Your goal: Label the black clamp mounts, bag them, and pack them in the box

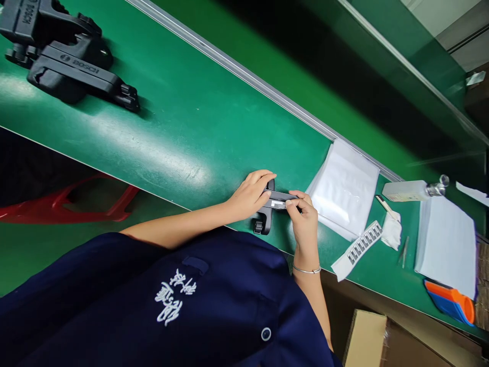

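Observation:
A black plastic bracket-like part [266,216] rests on the green bench near its front edge, with a small white-and-grey label [278,204] on its bar. My left hand [250,196] lies over the part's left side, gripping it with fingers across the bar. At the bar's right end, my right hand [304,216] pinches it beside the label, thumb in front and fingers behind. My palms hide some of the part. Right of my right hand lies a strip of labels [361,250] on white backing.
Black Bosch parts [84,71] lie at upper left. To the right are clear plastic bags [346,188], a bottle [410,190], a white cloth [391,230], tweezers [404,252], white sheets [446,244] and an orange-and-blue item [451,302]. A red stool [64,206] and cardboard box [367,336] stand below.

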